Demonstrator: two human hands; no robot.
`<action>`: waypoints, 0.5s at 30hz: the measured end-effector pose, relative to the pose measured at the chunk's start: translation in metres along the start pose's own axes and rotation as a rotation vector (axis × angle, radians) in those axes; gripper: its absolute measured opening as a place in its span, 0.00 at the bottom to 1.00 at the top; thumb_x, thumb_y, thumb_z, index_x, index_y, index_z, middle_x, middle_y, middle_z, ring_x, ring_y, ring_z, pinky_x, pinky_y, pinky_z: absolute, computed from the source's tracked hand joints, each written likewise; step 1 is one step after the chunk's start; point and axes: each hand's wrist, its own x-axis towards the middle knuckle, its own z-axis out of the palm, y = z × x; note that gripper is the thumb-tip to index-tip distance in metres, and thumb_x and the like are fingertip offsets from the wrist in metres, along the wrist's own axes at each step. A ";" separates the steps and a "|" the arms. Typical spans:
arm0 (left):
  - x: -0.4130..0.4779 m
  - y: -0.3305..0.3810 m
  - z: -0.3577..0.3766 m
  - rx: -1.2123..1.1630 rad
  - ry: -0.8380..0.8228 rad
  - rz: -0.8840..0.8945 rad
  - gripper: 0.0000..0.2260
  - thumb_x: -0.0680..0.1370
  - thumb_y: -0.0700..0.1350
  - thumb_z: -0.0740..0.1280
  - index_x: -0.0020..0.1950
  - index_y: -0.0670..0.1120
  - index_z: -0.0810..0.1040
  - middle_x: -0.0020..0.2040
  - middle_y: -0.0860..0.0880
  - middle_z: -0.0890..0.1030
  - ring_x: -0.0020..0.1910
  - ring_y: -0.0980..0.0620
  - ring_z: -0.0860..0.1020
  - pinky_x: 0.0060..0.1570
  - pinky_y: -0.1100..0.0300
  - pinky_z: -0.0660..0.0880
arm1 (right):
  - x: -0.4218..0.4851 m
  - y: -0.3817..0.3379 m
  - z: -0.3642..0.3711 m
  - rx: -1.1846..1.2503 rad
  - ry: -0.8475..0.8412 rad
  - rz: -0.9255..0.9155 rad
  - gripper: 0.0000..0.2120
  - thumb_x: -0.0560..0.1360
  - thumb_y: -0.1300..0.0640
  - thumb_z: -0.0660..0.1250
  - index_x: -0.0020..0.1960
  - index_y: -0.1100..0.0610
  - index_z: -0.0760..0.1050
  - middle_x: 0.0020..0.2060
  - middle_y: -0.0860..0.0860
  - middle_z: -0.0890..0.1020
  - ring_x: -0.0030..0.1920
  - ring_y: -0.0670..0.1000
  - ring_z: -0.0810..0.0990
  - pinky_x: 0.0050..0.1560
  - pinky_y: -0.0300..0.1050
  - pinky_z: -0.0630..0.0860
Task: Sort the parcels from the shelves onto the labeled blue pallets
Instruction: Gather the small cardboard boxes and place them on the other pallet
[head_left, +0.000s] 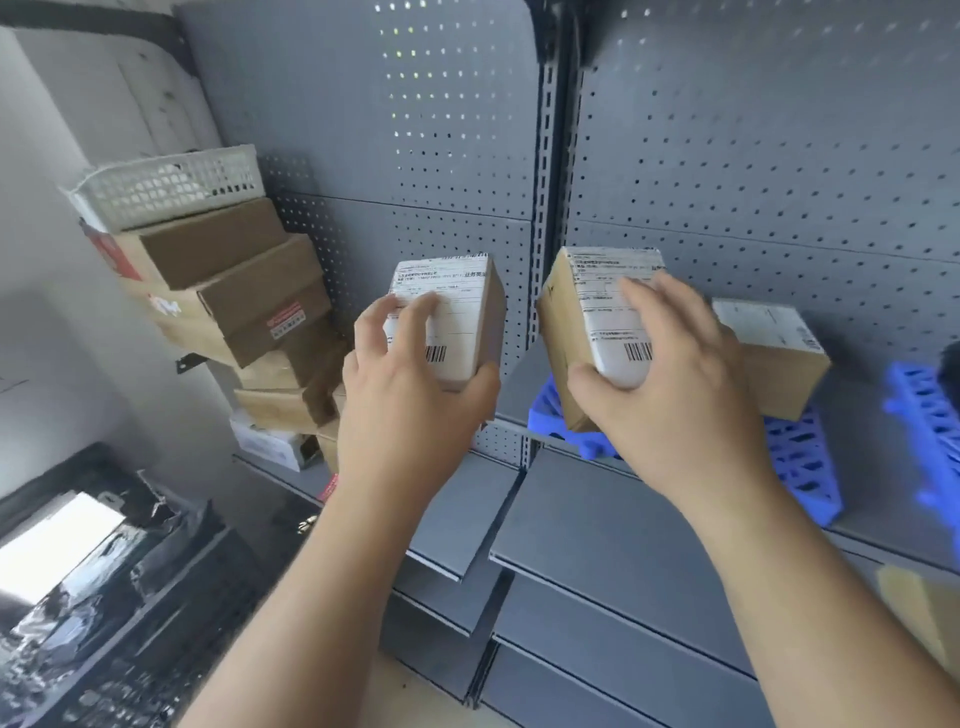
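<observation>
My left hand (410, 379) grips a small cardboard parcel (462, 306) with a white shipping label, held up in front of the grey shelf. My right hand (670, 379) grips a second labeled parcel (587, 322), tilted, its lower corner over a blue pallet (550, 415) on the right-hand shelf. A third labeled parcel (774, 353) lies on that same pallet, just behind my right hand. A second blue pallet (930, 421) sits further right on the shelf.
A stack of several cardboard boxes (244, 312) topped by a white plastic basket (166, 187) stands on the left shelf. Grey shelf boards (597, 525) step down below my hands. Black wrapped goods (104, 597) lie at the lower left. A box corner (924, 613) shows at the right edge.
</observation>
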 end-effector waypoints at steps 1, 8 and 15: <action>0.007 0.002 0.006 -0.018 -0.019 0.014 0.32 0.73 0.59 0.72 0.76 0.61 0.66 0.77 0.56 0.61 0.73 0.44 0.66 0.67 0.50 0.68 | 0.002 0.003 -0.002 -0.023 0.012 0.025 0.36 0.71 0.42 0.69 0.77 0.46 0.66 0.78 0.46 0.63 0.75 0.54 0.64 0.75 0.51 0.62; 0.051 0.029 0.048 -0.120 -0.088 0.113 0.31 0.73 0.61 0.72 0.75 0.60 0.67 0.76 0.55 0.62 0.73 0.45 0.67 0.67 0.47 0.71 | 0.027 0.033 -0.032 -0.142 0.159 0.147 0.36 0.70 0.41 0.69 0.76 0.45 0.66 0.77 0.43 0.62 0.73 0.55 0.64 0.73 0.56 0.66; 0.078 0.081 0.088 -0.163 -0.110 0.198 0.32 0.72 0.59 0.73 0.75 0.60 0.67 0.76 0.56 0.62 0.73 0.47 0.67 0.61 0.50 0.73 | 0.060 0.073 -0.062 -0.185 0.210 0.200 0.36 0.70 0.42 0.69 0.77 0.45 0.67 0.76 0.43 0.63 0.72 0.57 0.65 0.70 0.59 0.69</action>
